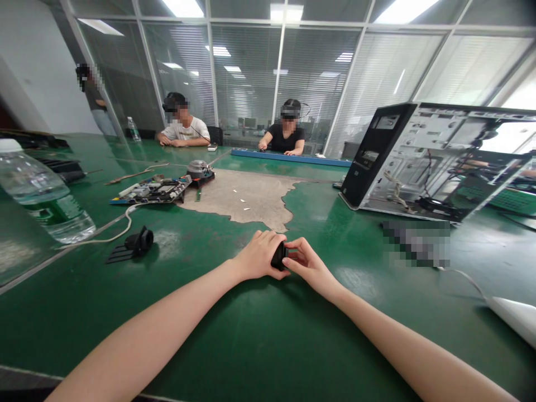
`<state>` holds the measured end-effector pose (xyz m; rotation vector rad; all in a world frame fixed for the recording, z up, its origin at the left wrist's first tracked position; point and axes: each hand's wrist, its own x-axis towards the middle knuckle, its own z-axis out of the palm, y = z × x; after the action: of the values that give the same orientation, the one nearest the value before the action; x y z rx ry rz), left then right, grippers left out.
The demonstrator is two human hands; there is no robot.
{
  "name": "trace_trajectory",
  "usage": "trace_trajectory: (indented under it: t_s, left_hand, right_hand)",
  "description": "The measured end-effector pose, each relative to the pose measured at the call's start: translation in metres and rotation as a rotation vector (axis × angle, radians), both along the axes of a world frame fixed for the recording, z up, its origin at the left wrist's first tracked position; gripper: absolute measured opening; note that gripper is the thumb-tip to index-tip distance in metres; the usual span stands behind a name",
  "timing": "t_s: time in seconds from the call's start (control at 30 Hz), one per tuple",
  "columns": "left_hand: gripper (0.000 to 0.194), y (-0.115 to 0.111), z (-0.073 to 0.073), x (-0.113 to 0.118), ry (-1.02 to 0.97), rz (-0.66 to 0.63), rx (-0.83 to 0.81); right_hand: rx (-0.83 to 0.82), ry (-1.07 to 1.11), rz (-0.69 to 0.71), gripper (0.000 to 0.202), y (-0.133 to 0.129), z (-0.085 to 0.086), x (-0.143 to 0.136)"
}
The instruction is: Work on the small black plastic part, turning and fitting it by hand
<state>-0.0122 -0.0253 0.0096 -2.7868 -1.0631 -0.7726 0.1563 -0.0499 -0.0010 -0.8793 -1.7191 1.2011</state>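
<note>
A small black part (279, 257) is held between my two hands, just above the green table (259, 335). My left hand (260, 257) wraps round it from the left, fingers over its top and thumb below. From the right, my right hand (307, 265) pinches its side with thumb and fingertips. What the part is cannot be made out. Beyond my hands lies a worn bare patch (255, 195) of the tabletop with small white scraps. To the left, a black plastic piece (136, 244) with a round end and flat prongs rests on the table.
An open computer case (402, 162) stands at the right, near a white object (515, 315) with a cable. At left are a water bottle (54, 204), a circuit board (154, 190) and a fan-like part (200, 169). Two people sit across; another stands far left.
</note>
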Motion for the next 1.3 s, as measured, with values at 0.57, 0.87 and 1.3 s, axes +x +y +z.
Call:
trace_trajectory:
  t_s: [0.57, 0.87, 1.3]
  left_hand:
    - [0.056, -0.0023, 0.0031, 0.0001, 0.013, 0.011, -0.014]
    - [0.057, -0.0021, 0.0012, 0.0006, 0.019, 0.017, -0.014]
    - [0.056, -0.0018, 0.0018, 0.0014, 0.011, 0.004, -0.019]
  right_hand:
    - [0.000, -0.036, -0.069, 0.027, 0.0024, 0.0000, -0.0004]
    - [0.044, 0.005, 0.011, 0.028, -0.0020, -0.0012, 0.0010]
    - [-0.012, -0.025, -0.008, 0.029, 0.0006, 0.0016, 0.0023]
